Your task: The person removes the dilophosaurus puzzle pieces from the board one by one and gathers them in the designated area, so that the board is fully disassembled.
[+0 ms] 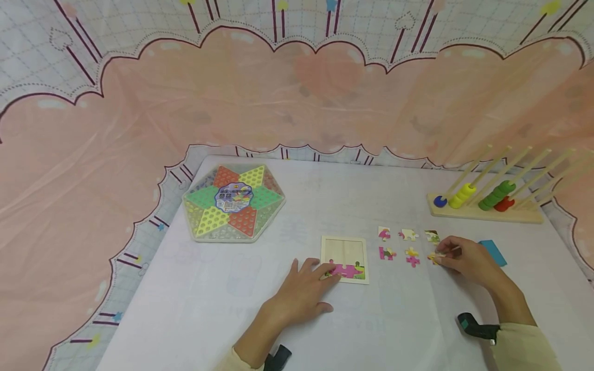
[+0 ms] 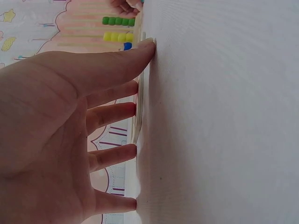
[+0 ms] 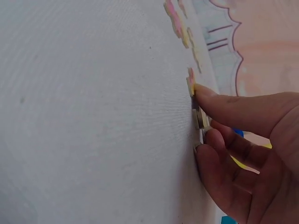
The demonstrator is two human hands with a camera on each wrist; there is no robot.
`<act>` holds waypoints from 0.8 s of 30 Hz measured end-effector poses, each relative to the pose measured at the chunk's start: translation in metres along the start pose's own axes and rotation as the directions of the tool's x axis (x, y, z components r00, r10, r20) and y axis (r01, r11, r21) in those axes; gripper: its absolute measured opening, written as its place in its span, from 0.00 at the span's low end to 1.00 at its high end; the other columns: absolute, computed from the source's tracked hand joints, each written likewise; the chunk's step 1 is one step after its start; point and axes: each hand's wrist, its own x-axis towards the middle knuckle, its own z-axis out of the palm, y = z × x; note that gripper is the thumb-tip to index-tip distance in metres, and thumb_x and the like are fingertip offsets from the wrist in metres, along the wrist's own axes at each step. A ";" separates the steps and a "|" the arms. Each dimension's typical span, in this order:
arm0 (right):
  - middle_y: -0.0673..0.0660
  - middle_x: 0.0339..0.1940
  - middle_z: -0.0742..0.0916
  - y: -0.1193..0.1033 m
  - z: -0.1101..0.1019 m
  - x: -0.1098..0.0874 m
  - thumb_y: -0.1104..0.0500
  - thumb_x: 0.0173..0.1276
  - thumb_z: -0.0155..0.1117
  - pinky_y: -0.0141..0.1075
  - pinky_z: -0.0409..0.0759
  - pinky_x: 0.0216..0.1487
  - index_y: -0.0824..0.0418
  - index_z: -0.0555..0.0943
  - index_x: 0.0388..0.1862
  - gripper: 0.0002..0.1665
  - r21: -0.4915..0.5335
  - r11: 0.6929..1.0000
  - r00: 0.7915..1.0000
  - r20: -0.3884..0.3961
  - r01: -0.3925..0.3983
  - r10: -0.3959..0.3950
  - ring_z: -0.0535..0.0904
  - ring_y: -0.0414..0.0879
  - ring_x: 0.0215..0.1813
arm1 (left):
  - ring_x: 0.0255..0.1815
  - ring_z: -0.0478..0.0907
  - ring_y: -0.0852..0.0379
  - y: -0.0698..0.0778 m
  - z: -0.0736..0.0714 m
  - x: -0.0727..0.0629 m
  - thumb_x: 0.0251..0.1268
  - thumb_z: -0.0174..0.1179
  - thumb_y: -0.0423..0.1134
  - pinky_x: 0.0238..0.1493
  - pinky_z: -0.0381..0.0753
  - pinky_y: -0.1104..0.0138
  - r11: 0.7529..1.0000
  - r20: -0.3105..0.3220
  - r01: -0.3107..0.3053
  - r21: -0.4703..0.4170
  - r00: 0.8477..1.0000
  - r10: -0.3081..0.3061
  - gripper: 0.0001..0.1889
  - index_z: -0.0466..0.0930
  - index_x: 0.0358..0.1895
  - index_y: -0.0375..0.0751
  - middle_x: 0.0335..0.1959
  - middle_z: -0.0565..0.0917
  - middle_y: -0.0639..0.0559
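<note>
A square wooden puzzle tray (image 1: 344,246) lies on the table with a pink-and-green puzzle section (image 1: 345,270) along its near edge. My left hand (image 1: 303,293) spreads its fingers at the tray's lower left, the index tip over the pink section. In the left wrist view its other fingertips (image 2: 133,109) reach the tray's side and the table. To the right, my right hand (image 1: 466,257) pinches a small yellowish puzzle piece (image 1: 433,258) between thumb and curled fingers, low at the table. The fingers partly hide that piece.
Loose puzzle pieces lie in two rows, among them a yellow-and-pink piece (image 1: 412,257) and a white one (image 1: 409,235). Beyond my right hand is a blue rectangle (image 1: 493,253). A peg bead rack (image 1: 487,214) stands far right; a hexagonal Chinese checkers box (image 1: 234,203) lies left.
</note>
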 end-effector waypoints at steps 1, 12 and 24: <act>0.62 0.41 0.87 0.000 -0.001 0.000 0.62 0.65 0.71 0.27 0.78 0.31 0.66 0.81 0.48 0.15 0.002 1.000 1.000 0.005 0.006 -0.006 0.81 0.53 0.44 | 0.75 0.66 0.47 0.000 0.000 0.001 0.61 0.69 0.58 0.72 0.68 0.35 1.000 -0.001 -0.001 0.001 1.000 0.001 0.34 0.74 0.72 0.62 0.76 0.71 0.59; 0.57 0.42 0.85 -0.016 -0.005 -0.002 0.48 0.70 0.69 0.28 0.78 0.31 0.63 0.81 0.56 0.24 0.017 1.000 0.999 -0.031 0.025 -0.024 0.77 0.44 0.43 | 0.76 0.65 0.47 0.000 -0.003 0.001 0.61 0.69 0.58 0.73 0.67 0.35 1.000 0.012 0.001 -0.009 1.000 -0.001 0.35 0.73 0.73 0.62 0.76 0.70 0.58; 0.57 0.45 0.86 -0.076 0.008 0.008 0.55 0.66 0.73 0.27 0.81 0.33 0.59 0.83 0.56 0.21 0.081 0.978 0.981 0.012 0.195 -0.196 0.79 0.47 0.45 | 0.76 0.65 0.48 0.000 -0.003 -0.001 0.62 0.69 0.58 0.73 0.67 0.36 1.000 0.016 -0.001 -0.006 1.000 0.001 0.34 0.73 0.72 0.63 0.76 0.69 0.59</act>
